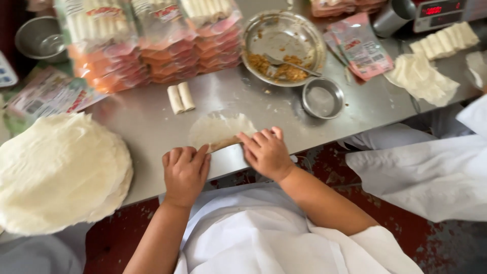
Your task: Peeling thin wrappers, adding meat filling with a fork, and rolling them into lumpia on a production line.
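Pressing: both hands [225, 160] curled on wrapper [220, 129] (seemingly rolling) | red-pink packets [152, 48] stacked behind

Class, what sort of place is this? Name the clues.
Probably a small food-production kitchen: stacked packs of rolls, a digital scale, and a wrapper stack on a steel table.

Wrapper [223, 133] near edge hidden under both hands; wrapper stack [61, 172] cut off at left edge.
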